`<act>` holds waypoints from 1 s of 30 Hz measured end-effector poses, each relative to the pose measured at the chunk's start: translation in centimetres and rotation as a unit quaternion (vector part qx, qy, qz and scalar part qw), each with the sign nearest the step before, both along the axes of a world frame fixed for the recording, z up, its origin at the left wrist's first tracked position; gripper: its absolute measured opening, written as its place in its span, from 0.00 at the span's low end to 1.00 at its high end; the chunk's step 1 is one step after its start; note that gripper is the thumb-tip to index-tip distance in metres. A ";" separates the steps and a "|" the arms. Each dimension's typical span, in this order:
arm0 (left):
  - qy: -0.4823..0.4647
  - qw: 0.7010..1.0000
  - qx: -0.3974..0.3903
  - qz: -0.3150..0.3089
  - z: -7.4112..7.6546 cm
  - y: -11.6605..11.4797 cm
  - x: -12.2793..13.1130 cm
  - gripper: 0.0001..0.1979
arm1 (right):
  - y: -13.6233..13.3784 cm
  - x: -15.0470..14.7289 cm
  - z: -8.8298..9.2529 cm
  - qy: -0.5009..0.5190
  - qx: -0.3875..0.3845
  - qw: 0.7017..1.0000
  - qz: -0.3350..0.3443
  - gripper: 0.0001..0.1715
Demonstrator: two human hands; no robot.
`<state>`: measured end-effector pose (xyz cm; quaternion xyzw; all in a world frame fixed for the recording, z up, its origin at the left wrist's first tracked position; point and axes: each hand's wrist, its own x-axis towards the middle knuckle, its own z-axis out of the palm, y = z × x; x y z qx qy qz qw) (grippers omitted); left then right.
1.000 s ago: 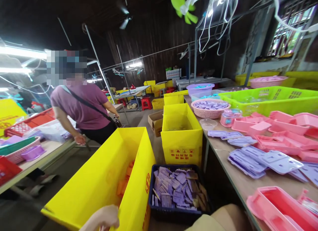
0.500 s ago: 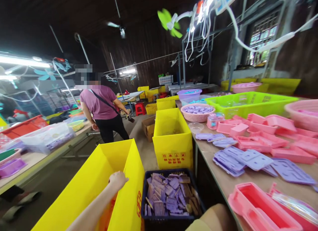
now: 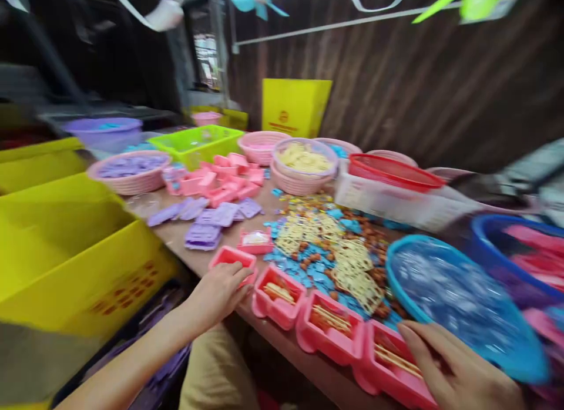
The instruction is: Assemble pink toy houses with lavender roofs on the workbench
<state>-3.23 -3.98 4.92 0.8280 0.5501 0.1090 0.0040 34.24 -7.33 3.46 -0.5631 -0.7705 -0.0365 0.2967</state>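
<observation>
The left hand's [image 3: 218,292] fingers grasp the near rim of an empty pink tray [image 3: 232,257], well left of the blue basket [image 3: 462,298] on the surface [image 3: 174,232]. The right hand [image 3: 458,372], fingers released and spread, rests on a filled pink tray [image 3: 383,357] just in front of the basket.

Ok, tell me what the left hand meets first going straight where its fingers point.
The empty pink tray just ahead; the left hand lies right at its near rim, though blur hides whether they touch.
</observation>
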 end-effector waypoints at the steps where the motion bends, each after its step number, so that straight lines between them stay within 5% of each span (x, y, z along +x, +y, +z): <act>1: -0.012 0.998 0.035 -0.054 -0.3 1.1 1.3 0.10 | -0.2 -0.3 1.1 -0.031 -0.017 0.999 -0.008 0.16; 6: -0.050 0.975 0.096 -0.192 -2.4 3.9 6.4 0.08 | 1.1 -1.1 3.3 -0.103 -0.017 0.988 -0.111 0.21; 13: -0.085 0.973 0.099 -0.189 -3.8 5.6 6.9 0.13 | 6.6 -1.7 0.6 -0.208 -0.198 0.955 -0.069 0.07; 20: -0.048 0.989 0.013 -0.138 -2.6 8.6 3.6 0.12 | 10.4 -3.0 -3.3 -0.296 -0.312 0.901 -0.063 0.40; 25: 0.009 0.990 -0.108 -0.087 -1.7 13.2 3.1 0.11 | 10.4 -2.6 -3.5 -0.335 -0.263 0.902 -0.068 0.33; 30: 0.044 0.991 -0.116 -0.054 -2.3 18.3 5.1 0.15 | 10.0 -2.8 -1.9 -0.358 -0.140 0.917 -0.101 0.32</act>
